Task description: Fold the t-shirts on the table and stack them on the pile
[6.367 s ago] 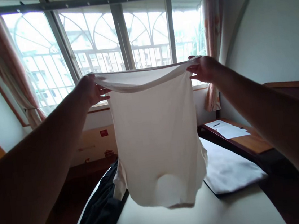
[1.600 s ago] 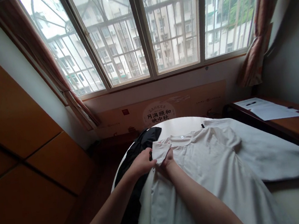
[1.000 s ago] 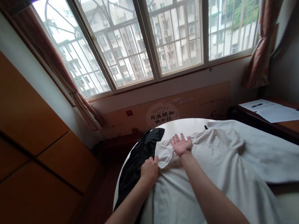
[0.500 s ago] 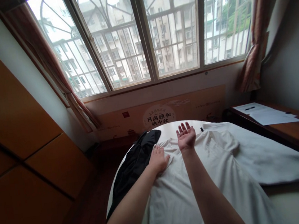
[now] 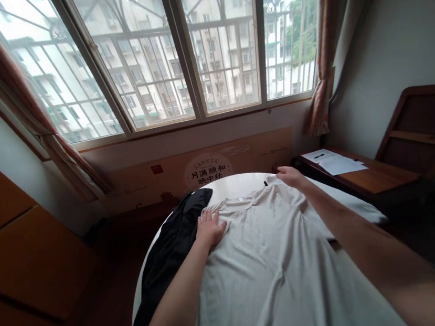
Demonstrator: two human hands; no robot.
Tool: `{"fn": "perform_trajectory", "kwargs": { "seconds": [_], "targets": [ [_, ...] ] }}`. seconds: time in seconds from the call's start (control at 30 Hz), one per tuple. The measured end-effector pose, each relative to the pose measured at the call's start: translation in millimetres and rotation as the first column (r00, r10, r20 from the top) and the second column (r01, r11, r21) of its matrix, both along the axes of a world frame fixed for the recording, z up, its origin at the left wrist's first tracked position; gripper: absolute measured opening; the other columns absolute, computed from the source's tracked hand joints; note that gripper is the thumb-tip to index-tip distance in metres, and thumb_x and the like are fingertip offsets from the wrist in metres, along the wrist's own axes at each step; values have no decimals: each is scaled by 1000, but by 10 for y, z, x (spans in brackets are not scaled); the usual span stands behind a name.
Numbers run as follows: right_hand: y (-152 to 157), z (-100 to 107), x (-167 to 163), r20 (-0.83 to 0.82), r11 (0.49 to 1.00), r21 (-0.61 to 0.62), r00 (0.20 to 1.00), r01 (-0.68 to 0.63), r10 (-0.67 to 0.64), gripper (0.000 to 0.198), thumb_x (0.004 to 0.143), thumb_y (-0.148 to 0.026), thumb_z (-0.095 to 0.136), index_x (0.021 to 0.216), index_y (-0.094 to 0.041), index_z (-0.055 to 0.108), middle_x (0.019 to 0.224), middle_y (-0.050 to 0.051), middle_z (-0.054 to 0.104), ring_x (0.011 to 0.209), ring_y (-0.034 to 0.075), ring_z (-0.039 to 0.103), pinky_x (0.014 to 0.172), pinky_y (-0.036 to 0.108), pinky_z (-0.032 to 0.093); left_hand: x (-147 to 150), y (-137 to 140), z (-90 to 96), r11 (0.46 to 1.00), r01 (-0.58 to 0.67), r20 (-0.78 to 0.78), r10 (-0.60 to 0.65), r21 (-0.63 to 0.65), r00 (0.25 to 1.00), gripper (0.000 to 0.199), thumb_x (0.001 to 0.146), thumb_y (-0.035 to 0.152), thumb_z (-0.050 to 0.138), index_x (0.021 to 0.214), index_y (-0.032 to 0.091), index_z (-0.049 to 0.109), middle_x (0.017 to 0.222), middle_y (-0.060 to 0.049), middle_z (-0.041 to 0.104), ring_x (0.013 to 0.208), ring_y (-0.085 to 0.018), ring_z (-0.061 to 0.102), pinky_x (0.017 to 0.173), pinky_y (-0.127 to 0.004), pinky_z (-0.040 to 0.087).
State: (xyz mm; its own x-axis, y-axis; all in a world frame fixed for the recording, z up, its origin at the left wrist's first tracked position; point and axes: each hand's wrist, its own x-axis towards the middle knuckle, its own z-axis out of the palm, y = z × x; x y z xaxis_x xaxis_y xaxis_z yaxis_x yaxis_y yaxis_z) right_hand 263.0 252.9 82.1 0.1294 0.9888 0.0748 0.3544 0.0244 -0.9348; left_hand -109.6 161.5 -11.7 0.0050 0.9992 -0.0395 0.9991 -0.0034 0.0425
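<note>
A white T-shirt [image 5: 258, 253] lies spread out with its neckline at the far side and creases down its front. My left hand [image 5: 211, 228] rests flat on its left shoulder, fingers apart. Over at the far right, my right hand [image 5: 291, 176] has its fingers closed on the upper edge of a second white garment [image 5: 338, 198], which lies partly beneath the T-shirt's right side. Black clothing [image 5: 169, 256] lies bunched to the left of the T-shirt. All of it lies on a round white table [image 5: 230, 183].
A small black object [image 5: 266, 183] sits near the table's far edge. To the right, papers [image 5: 334, 162] with a dark pen-like item lie on a wooden desk [image 5: 388, 176], beside a chair back [image 5: 427, 129]. A wooden cabinet [image 5: 6, 247] stands at left, below barred windows.
My right hand has gone from palm-up above the T-shirt's neckline to the second white garment's edge at the right. My left hand stays on the shoulder. The view has turned right.
</note>
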Motion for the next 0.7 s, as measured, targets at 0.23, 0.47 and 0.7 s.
{"fn": "perform_trajectory", "kwargs": {
  "seconds": [0.23, 0.47, 0.7],
  "targets": [
    [-152, -346, 1153, 537, 975, -189, 844, 113, 7, 30, 76, -37, 74, 79, -7, 73, 121, 30, 65, 132, 47, 48, 110, 60, 33, 36, -11, 75, 1000, 1, -24, 0, 15, 1000, 74, 98, 57, 31, 160, 16, 30, 168, -18, 19, 157, -33, 12, 124, -54, 10],
    [-10, -528, 943, 628, 982, -189, 772, 22, 104, 43, 82, -55, 74, 96, -14, 75, 136, 21, 60, 145, 41, 34, 118, 60, 22, 35, -20, 119, 1000, -1, -51, 2, 22, 999, 70, 99, 53, 32, 160, 17, 32, 168, -16, 21, 157, -31, 14, 124, -53, 13],
    [127, -608, 727, 451, 991, -135, 889, -17, 77, 35, 96, -46, 63, 108, -13, 67, 115, 8, 67, 111, 20, 62, 103, 43, 50, 25, -33, 132, 1000, -9, -80, 11, 29, 997, 69, 99, 52, 30, 159, 18, 33, 167, -14, 24, 156, -29, 16, 124, -52, 16]
  ]
}}
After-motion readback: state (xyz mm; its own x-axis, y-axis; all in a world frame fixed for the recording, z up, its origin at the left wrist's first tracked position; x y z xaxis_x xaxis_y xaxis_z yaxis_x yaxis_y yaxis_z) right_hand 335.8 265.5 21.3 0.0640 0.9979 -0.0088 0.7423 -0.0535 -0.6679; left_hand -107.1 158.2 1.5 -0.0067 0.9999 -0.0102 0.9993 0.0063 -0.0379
